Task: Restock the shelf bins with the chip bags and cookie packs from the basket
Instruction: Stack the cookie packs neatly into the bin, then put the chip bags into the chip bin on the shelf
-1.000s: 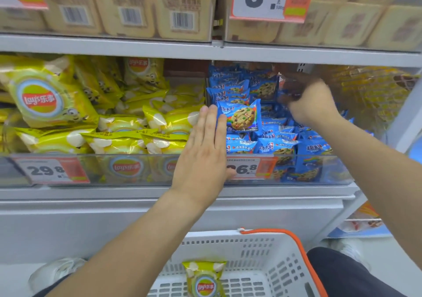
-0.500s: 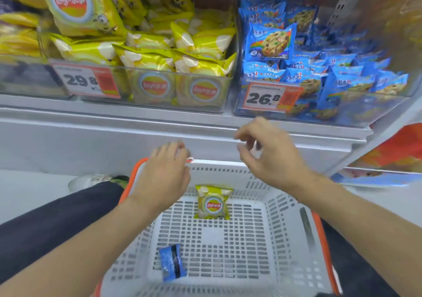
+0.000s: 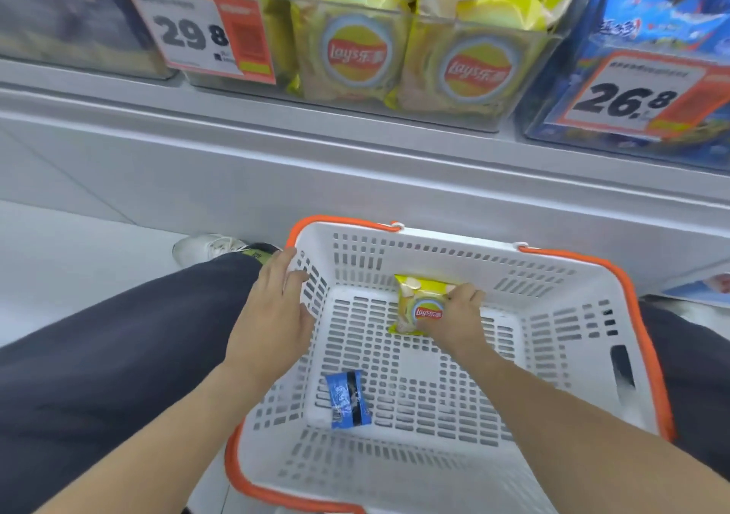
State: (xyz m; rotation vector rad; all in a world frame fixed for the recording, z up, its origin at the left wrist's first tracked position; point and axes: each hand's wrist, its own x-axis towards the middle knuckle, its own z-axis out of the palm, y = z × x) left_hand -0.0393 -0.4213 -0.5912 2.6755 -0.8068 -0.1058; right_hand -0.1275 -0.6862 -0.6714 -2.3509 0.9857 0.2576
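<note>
Fingers [image 3: 468, 296] of the right hand [image 3: 454, 318] curl over the right edge of a small yellow chip bag [image 3: 414, 304], grasping it where it lies on the basket floor near the far wall. The bag sits just left of that grip, its logo facing up. The left hand [image 3: 272, 312] lies across the basket's left rim with straight, relaxed fingers touching the inside of the wall, clenched on nothing. The basket [image 3: 553, 316] is white slotted plastic with an orange rim and stands on the floor between the person's dark-trousered legs. Nearer the person than the right grip, and to its left, a blue cookie pack [image 3: 347, 399] lies flat on the basket floor, well apart from both hands. Beyond the hands rises the grey shelf [image 3: 355, 166] front. Above the left grip a clear bin [image 3: 395, 59] holds upright yellow chip bags, with a price tag [image 3: 201, 31] reading 29.8 to its left. Above and to the right of the right grip stands a bin of blue cookie packs [image 3: 663, 19] behind a tag [image 3: 636, 94] reading 26.8. A white shoe [image 3: 205, 247] shows on the floor beyond the left knee.
</note>
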